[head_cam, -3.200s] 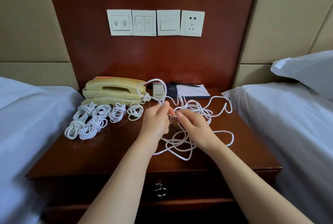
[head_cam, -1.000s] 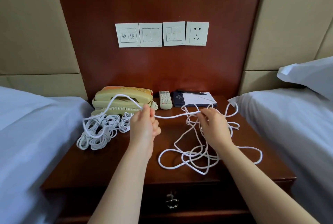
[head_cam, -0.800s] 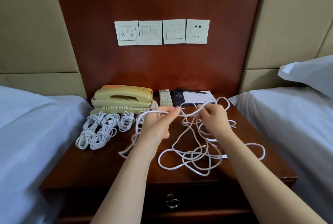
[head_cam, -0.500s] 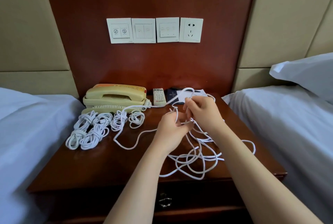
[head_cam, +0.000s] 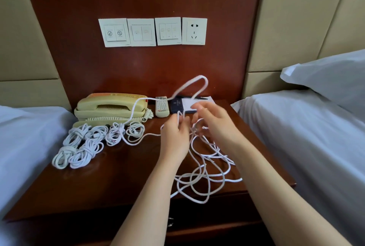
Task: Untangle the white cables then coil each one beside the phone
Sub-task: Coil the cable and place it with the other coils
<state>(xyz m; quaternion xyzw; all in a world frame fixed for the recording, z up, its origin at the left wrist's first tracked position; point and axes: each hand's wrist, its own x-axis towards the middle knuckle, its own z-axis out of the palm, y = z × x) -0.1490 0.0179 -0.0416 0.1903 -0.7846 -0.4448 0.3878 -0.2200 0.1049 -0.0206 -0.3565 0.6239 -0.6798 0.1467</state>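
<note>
A loose tangle of white cable (head_cam: pixel 203 178) lies on the right half of the wooden nightstand (head_cam: pixel 110 182). My left hand (head_cam: pixel 174 139) pinches a strand of it near the table's middle. My right hand (head_cam: pixel 213 123), blurred, is just right of the left one and holds a loop that arcs up over the notepad. One strand runs left across the beige phone (head_cam: pixel 110 107) and curls down by the coils. Several coiled white cables (head_cam: pixel 88 143) lie in front of the phone.
A remote control (head_cam: pixel 162 106) and a dark notepad holder with white paper (head_cam: pixel 181 105) sit at the back of the nightstand. Beds with white sheets (head_cam: pixel 308 147) flank both sides. Switch plates and a socket (head_cam: pixel 152 31) are on the wood wall panel.
A loop of cable has risen above my right hand. The strand to the left now drapes over the phone. Both hands stay close together over the tangle.
</note>
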